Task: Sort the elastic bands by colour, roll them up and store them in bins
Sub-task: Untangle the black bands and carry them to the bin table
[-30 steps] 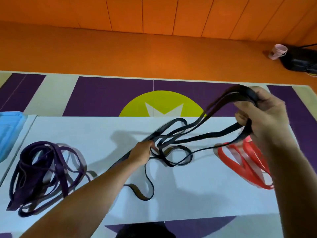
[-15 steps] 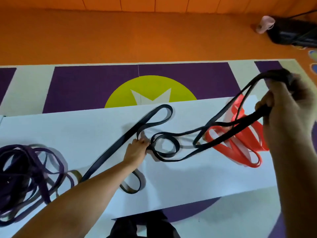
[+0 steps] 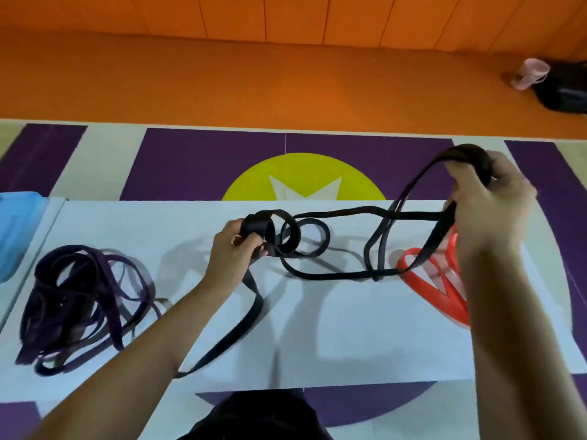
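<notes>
Sorting looked largely done: purple bands (image 3: 79, 290) heaped at left of white sheet (image 3: 349, 338), red bands (image 3: 424, 292) at right, near your right arm. Black bands (image 3: 259, 304) were strung between your hands, loops trailing on sheet. Your left hand (image 3: 236, 249) had fingers curled round small black coil; your right hand (image 3: 489, 211) clamped raised bunch. Rolling seemed barely begun; nothing visibly binned. Blue bin (image 3: 16, 230) sat at far left, contents unseen.
</notes>
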{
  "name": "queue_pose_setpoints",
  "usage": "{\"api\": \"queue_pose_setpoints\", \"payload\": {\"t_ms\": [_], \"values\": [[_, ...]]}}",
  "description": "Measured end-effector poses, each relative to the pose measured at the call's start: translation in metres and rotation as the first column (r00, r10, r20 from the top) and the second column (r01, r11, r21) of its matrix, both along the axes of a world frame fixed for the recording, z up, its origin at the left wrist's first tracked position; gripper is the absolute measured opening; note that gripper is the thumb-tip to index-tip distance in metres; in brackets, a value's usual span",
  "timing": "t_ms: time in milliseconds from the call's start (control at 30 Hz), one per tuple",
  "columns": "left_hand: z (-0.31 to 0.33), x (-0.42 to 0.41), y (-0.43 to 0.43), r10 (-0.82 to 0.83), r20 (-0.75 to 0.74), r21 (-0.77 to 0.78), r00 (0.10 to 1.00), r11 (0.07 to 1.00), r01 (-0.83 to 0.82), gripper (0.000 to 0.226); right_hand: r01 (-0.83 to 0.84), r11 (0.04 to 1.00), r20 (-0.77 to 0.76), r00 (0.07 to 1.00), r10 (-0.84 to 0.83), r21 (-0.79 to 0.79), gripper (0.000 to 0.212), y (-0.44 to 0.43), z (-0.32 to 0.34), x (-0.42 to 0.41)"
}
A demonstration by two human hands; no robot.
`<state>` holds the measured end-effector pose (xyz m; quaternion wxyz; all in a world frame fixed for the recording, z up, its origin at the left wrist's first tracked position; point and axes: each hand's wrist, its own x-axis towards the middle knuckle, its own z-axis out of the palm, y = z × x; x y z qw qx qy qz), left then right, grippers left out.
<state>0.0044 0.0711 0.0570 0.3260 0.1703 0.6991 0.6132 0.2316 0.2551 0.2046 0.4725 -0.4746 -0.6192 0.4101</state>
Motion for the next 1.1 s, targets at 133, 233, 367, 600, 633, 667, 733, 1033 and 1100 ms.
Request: {"api": "queue_pose_setpoints", "payload": {"t_ms": [133, 233, 367, 600, 633, 667, 733, 1033, 1100], "values": [[-0.018, -0.02, -0.028, 0.161, -0.158, -0.242, 0.974, 0.95, -0.196, 0.013, -0.01, 0.999, 0.056, 0.998, 0.008, 0.034, 0.007, -0.005, 0.005, -0.014], [-0.03, -0.032, -0.051, 0.108, -0.057, -0.296, 0.993, 0.948, -0.12, 0.01, 0.038, 0.999, 0.095, 0.995, -0.038, -0.005, 0.007, -0.001, -0.001, -0.017], [-0.033, -0.049, -0.063, 0.072, 0.151, -0.147, 0.986, 0.988, -0.05, 0.02, 0.003, 0.996, 0.151, 0.989, 0.01, -0.084, 0.006, 0.001, -0.015, -0.025], [-0.039, -0.068, -0.045, 0.377, 0.341, -0.135, 0.861, 0.926, -0.352, 0.024, -0.069, 0.996, 0.146, 0.986, 0.076, -0.049, 0.017, -0.007, -0.013, -0.042], [-0.049, -0.072, -0.045, 0.38, 0.277, -0.193, 0.882, 0.922, -0.336, 0.022, -0.111, 0.992, 0.163, 0.979, 0.121, -0.067, 0.015, -0.008, -0.014, -0.045], [-0.063, -0.075, -0.046, 0.354, 0.209, -0.275, 0.912, 0.916, -0.292, 0.028, -0.168, 0.981, 0.191, 0.964, 0.183, -0.094, 0.013, -0.01, -0.016, -0.049], [-0.089, -0.078, -0.053, 0.283, 0.081, -0.477, 0.956, 0.853, -0.212, 0.047, -0.302, 0.94, 0.287, 0.896, 0.338, -0.16, 0.012, -0.016, -0.029, -0.058], [-0.135, -0.051, -0.086, -0.533, -0.187, -0.948, 0.825, 0.319, -0.009, 0.049, -0.449, 0.794, 0.698, 0.407, 0.589, -0.409, 0.028, -0.05, -0.17, -0.103], [-0.141, -0.042, -0.087, -0.585, -0.273, -0.947, 0.764, 0.302, -0.107, 0.049, -0.48, 0.787, 0.802, 0.244, 0.545, -0.388, 0.031, -0.056, -0.201, -0.107]]}}
